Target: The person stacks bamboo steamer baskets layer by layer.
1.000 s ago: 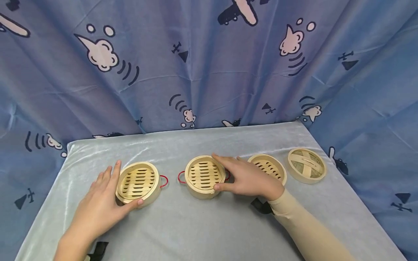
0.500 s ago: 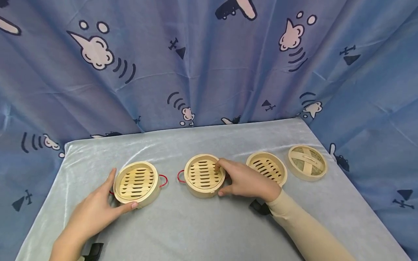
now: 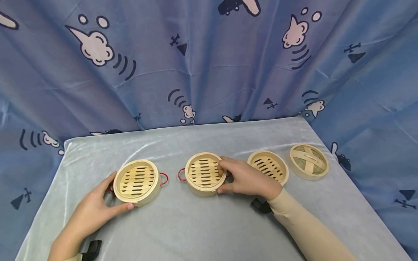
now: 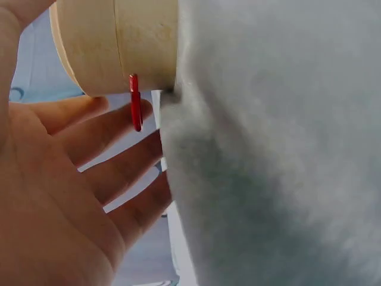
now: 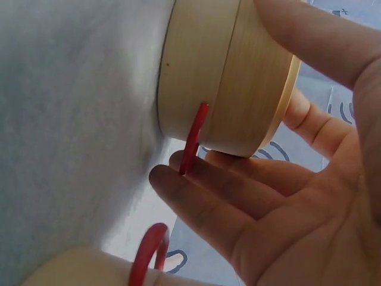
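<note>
A round bamboo steamer basket (image 3: 137, 180) with red side handles sits at left on the table. My left hand (image 3: 91, 210) is at its left side, thumb along the near wall and fairly straight fingers (image 4: 119, 173) spread near the red handle (image 4: 136, 101). In the middle sits a second bamboo steamer basket (image 3: 203, 174), also with red handles. My right hand (image 3: 245, 177) pinches its right wall, the index finger curled over the rim and the thumb on the near side. The other fingers (image 5: 202, 208) lie by its red handle (image 5: 193, 140).
A third bamboo steamer basket (image 3: 269, 166) stands behind the right forearm, partly covered by the hand. A woven bamboo lid (image 3: 308, 162) lies at the far right. Grey cloth covers the table (image 3: 196, 228). A blue patterned curtain (image 3: 209, 61) hangs close behind it.
My right index finger has curled over the middle basket's rim, and the thumb has dropped to its wall. My left hand has lowered to the left basket's side, uncovering more of it.
</note>
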Demonstrator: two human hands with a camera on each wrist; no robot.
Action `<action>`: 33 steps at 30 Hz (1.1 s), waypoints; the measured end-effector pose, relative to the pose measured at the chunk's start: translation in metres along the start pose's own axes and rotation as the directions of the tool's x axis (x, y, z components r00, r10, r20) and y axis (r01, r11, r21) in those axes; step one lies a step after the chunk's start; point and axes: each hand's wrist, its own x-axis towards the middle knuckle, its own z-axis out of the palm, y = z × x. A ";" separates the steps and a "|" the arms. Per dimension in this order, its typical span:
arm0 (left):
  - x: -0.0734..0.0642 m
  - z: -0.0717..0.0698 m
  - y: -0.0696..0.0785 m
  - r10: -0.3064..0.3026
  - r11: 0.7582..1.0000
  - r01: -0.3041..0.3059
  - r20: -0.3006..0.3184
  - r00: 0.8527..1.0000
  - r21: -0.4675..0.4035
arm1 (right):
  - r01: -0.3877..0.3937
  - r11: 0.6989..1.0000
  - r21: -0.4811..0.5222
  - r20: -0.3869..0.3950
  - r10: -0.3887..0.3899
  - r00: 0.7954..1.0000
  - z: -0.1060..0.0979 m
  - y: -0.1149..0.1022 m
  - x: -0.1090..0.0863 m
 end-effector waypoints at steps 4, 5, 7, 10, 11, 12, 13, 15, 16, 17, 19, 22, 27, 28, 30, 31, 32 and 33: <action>0.001 0.003 -0.007 0.016 0.998 -0.017 -0.021 1.000 -0.057 | 0.005 1.000 0.003 0.008 -0.005 1.000 0.000 0.002 0.000; 0.001 0.003 -0.008 0.021 0.997 -0.023 -0.026 0.999 -0.071 | 0.008 1.000 0.005 0.007 -0.008 1.000 -0.001 0.002 0.000; 0.001 0.004 -0.011 0.030 0.995 -0.033 -0.032 0.999 -0.095 | 0.017 1.000 0.009 0.002 -0.017 1.000 0.000 0.003 0.001; 0.002 0.004 -0.013 0.047 0.992 -0.052 -0.043 0.998 -0.112 | 0.030 0.999 0.017 -0.012 -0.030 0.999 0.001 0.004 0.002; 0.002 0.004 -0.013 0.052 0.992 -0.057 -0.045 0.998 -0.114 | 0.035 0.999 0.021 -0.014 -0.035 0.999 0.001 0.004 0.002; 0.002 0.004 -0.014 0.056 0.992 -0.061 -0.048 0.997 -0.115 | 0.039 0.999 0.026 -0.017 -0.038 0.999 0.001 0.004 0.002; 0.002 0.005 -0.014 0.059 0.991 -0.065 -0.051 0.997 -0.114 | 0.042 0.999 0.030 -0.019 -0.041 0.999 0.002 0.003 0.002; 0.002 0.004 -0.015 0.066 0.991 -0.072 -0.058 0.996 -0.111 | 0.047 0.998 0.029 -0.023 -0.047 0.999 0.003 0.003 0.002; 0.002 0.004 -0.015 0.068 0.991 -0.075 -0.059 0.996 -0.110 | 0.050 0.998 0.031 -0.027 -0.049 0.998 0.003 0.003 0.002; 0.002 0.004 -0.015 0.070 0.991 -0.077 -0.062 0.996 -0.111 | 0.051 0.998 0.031 -0.031 -0.050 0.998 0.004 0.003 0.002; 0.002 0.004 -0.016 0.072 0.991 -0.079 -0.065 0.995 -0.111 | 0.050 0.998 0.025 -0.046 -0.049 0.998 0.005 0.003 0.002; 0.002 0.005 -0.016 0.065 0.990 -0.073 -0.066 0.996 -0.118 | 0.048 0.999 0.017 -0.075 -0.047 0.996 0.008 0.002 0.001; 0.000 0.005 -0.015 0.047 0.989 -0.058 -0.078 0.996 -0.138 | 0.068 0.998 0.014 -0.105 -0.066 0.992 0.012 -0.003 0.005; -0.001 0.005 -0.014 0.045 0.988 -0.056 -0.082 0.996 -0.144 | 0.071 0.997 0.013 -0.107 -0.069 0.992 0.012 -0.004 0.006; -0.001 0.003 -0.013 0.048 0.986 -0.061 -0.090 0.995 -0.155 | 0.078 0.997 0.013 -0.109 -0.076 0.991 0.013 -0.006 0.008; -0.001 0.003 -0.013 0.049 0.985 -0.064 -0.097 0.994 -0.160 | 0.081 0.997 0.011 -0.111 -0.080 0.991 0.013 -0.008 0.009; 0.000 0.002 -0.014 0.053 0.985 -0.069 -0.100 0.994 -0.160 | 0.085 0.996 0.012 -0.111 -0.083 0.990 0.013 -0.009 0.011; 0.000 0.002 -0.014 0.057 0.985 -0.073 -0.102 0.993 -0.158 | 0.088 0.996 0.012 -0.112 -0.087 0.990 0.012 -0.011 0.012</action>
